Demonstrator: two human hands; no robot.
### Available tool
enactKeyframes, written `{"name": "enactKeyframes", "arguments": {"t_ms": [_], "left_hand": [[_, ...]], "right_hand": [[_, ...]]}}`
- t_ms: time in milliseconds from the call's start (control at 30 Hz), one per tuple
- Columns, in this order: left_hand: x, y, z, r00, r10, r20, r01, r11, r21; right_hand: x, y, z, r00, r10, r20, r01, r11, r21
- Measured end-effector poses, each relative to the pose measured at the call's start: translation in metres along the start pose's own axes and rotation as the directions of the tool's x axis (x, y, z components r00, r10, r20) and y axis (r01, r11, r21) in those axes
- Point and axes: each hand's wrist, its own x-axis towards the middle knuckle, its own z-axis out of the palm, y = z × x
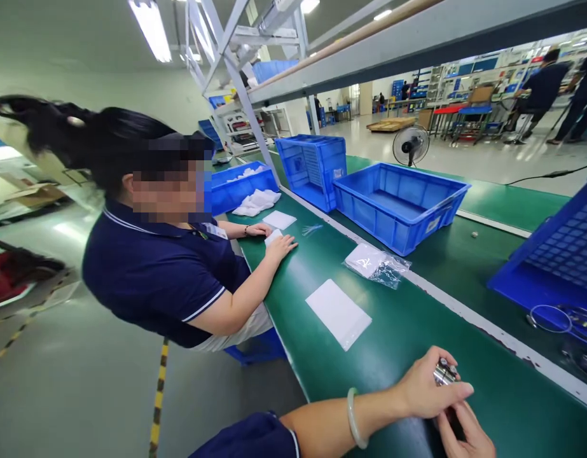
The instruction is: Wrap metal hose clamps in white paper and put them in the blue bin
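Observation:
At the lower right of the head view, my left hand (429, 385), with a pale bangle (354, 416) on its wrist, is closed around a small shiny metal cylindrical part (444, 374). Small knobs or screw heads show on its top. My right hand (467, 436) is just below, partly cut off by the frame edge, with its fingers curled near the left fingertips. Something dark shows between its fingers, but I cannot make out what it is. A white sheet or flat packet (339, 313) lies on the green tabletop ahead of my hands.
A co-worker (164, 254) sits at the left, both hands on small white items. Beyond the sheet lies a clear plastic bag (386, 270). Blue crates (402, 203) line the far side. Another blue crate (551, 254) and a metal ring (551, 319) are at the right.

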Motion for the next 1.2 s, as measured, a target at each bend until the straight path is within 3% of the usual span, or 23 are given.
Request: {"name": "enactKeyframes", "arguments": {"t_ms": [233,367,500,800,1033,1200], "left_hand": [[-0.004,-0.001,0.001,0.993,0.067,0.1,-0.068,0.998,0.009],[-0.001,0.005,-0.006,0.984,0.087,0.152,-0.055,0.978,-0.201],[0.004,0.01,-0.017,0.955,0.076,0.287,0.028,0.94,-0.34],[0.006,0.01,-0.031,0.896,0.057,0.441,0.053,0.971,-0.232],[0.005,0.018,-0.036,0.87,0.053,0.49,0.062,0.974,-0.216],[0.004,0.02,-0.035,0.871,0.056,0.488,0.055,0.976,-0.21]], "right_hand": [[0.009,-0.031,-0.003,0.985,0.167,0.048,-0.173,0.974,0.144],[0.019,-0.046,-0.011,0.978,0.197,0.066,-0.206,0.957,0.204],[0.024,-0.052,-0.019,0.979,0.202,0.033,-0.205,0.955,0.214],[0.025,-0.048,-0.025,0.984,0.152,0.098,-0.171,0.956,0.239],[0.028,-0.052,-0.029,0.986,0.092,0.14,-0.121,0.969,0.214],[0.03,-0.057,-0.03,0.99,0.093,0.11,-0.115,0.97,0.216]]}}
